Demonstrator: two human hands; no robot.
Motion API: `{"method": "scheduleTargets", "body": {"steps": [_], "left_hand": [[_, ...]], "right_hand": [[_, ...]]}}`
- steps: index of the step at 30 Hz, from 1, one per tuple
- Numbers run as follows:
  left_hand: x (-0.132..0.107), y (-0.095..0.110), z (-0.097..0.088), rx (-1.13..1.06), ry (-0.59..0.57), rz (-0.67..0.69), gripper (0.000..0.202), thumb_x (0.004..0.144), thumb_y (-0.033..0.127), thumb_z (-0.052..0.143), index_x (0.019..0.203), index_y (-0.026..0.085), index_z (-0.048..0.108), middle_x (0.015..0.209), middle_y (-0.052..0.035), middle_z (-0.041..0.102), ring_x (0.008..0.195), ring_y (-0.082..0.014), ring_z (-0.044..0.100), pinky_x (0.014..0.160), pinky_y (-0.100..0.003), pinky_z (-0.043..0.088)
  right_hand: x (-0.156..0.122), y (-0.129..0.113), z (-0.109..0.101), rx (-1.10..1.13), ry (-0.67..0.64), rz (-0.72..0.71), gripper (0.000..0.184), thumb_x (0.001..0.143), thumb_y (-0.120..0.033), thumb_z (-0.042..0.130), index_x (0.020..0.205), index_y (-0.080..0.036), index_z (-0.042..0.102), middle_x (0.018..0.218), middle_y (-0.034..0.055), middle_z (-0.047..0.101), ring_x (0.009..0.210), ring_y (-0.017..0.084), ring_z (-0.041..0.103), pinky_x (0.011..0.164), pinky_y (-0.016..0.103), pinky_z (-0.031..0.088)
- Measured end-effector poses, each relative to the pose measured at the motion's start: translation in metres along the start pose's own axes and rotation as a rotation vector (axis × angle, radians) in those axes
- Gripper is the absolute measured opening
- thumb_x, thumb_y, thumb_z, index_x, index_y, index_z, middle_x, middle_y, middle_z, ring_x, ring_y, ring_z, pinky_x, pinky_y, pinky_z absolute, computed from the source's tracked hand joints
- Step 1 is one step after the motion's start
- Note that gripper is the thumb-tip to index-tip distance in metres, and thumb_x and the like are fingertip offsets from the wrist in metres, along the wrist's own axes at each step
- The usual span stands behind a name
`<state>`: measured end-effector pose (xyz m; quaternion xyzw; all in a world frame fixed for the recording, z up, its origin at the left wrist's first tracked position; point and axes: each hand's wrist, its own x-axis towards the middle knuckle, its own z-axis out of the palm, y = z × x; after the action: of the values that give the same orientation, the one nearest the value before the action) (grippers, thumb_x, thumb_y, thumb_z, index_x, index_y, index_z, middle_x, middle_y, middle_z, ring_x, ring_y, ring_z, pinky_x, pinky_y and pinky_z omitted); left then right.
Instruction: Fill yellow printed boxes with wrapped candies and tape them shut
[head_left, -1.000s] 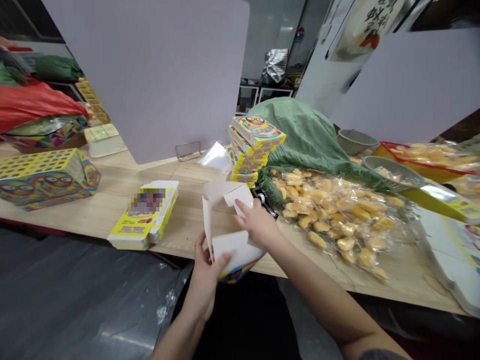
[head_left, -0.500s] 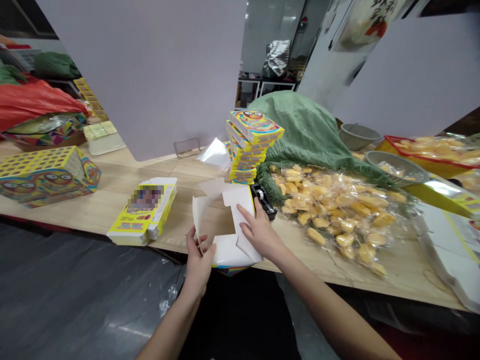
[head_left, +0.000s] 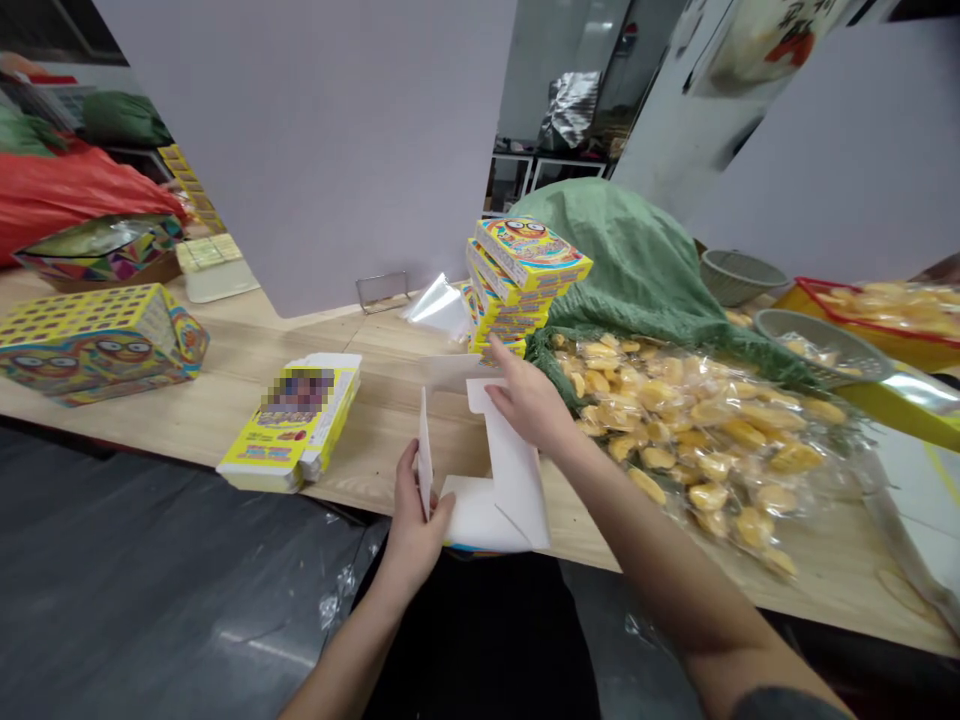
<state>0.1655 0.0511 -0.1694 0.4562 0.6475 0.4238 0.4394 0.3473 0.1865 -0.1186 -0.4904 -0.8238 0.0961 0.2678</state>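
Observation:
At the table's near edge I hold a partly folded carton (head_left: 495, 495), white inside and coloured outside. My left hand (head_left: 414, 520) grips its left wall, thumb inside and fingers round the outside. My right hand (head_left: 529, 400) reaches forward over the carton's far flap, fingers stretched out and resting on it. A stack of finished yellow cartoon boxes (head_left: 521, 285) stands just beyond that hand. A pile of flat yellow carton blanks (head_left: 296, 420) lies to the left.
A clear bag of yellow wrapped snacks (head_left: 697, 430) spreads over the table (head_left: 187, 400) on the right, under a green sack (head_left: 630, 260). Grey baskets (head_left: 806, 345) and a red tray sit at far right. A large yellow box (head_left: 97, 340) lies at far left.
My right hand has moved forward from the carton's side flap to its far flap. The carton's right wall has been laid down flatter. The left hand keeps its grip.

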Motion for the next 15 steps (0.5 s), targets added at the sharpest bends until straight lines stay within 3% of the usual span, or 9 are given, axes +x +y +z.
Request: {"method": "scheduleTargets", "body": {"steps": [3,5,7,10,15], "left_hand": [[-0.001,0.000,-0.003,-0.085,0.037,-0.114,0.075,0.079,0.032,0.059,0.143,0.026,0.021,0.114,-0.0071,0.049,0.072,-0.0107,0.053,0.074,-0.030,0.049],[-0.001,-0.003,-0.005,-0.149,0.085,-0.142,0.076,0.077,0.034,0.062,0.142,0.026,0.022,0.114,-0.0067,0.048,0.070,-0.0096,0.052,0.071,-0.028,0.048],[-0.001,-0.006,-0.005,-0.194,0.100,-0.156,0.077,0.075,0.035,0.064,0.141,0.026,0.025,0.113,-0.0063,0.049,0.069,-0.0094,0.052,0.070,-0.027,0.048],[-0.001,-0.006,-0.004,-0.207,0.102,-0.165,0.079,0.073,0.033,0.066,0.141,0.027,0.027,0.111,-0.0053,0.049,0.067,-0.0084,0.051,0.070,-0.027,0.048],[-0.001,0.001,-0.003,-0.187,0.073,-0.161,0.077,0.075,0.030,0.063,0.142,0.030,0.026,0.116,-0.0067,0.049,0.073,-0.0107,0.055,0.072,-0.028,0.050]], "right_hand": [[0.030,0.021,0.009,0.082,-0.234,-0.135,0.042,0.087,-0.009,0.044,0.125,-0.017,0.059,0.114,0.0099,0.066,0.108,0.022,0.060,0.094,0.037,0.047],[0.031,0.028,0.014,0.075,-0.285,-0.215,0.040,0.090,-0.010,0.038,0.116,-0.022,0.066,0.116,0.0072,0.065,0.110,0.020,0.058,0.095,0.036,0.045],[0.022,0.028,0.012,0.021,-0.324,-0.280,0.043,0.091,-0.011,0.036,0.118,-0.027,0.066,0.128,0.0067,0.059,0.119,0.021,0.053,0.100,0.039,0.041],[0.008,0.019,0.001,-0.091,-0.408,-0.323,0.045,0.087,-0.015,0.045,0.128,-0.029,0.059,0.143,0.0093,0.046,0.130,0.029,0.043,0.105,0.046,0.033],[0.005,-0.004,-0.008,-0.268,-0.452,-0.273,0.041,0.089,-0.026,0.049,0.128,-0.028,0.059,0.127,0.0158,0.056,0.118,0.035,0.050,0.097,0.052,0.035]]}}
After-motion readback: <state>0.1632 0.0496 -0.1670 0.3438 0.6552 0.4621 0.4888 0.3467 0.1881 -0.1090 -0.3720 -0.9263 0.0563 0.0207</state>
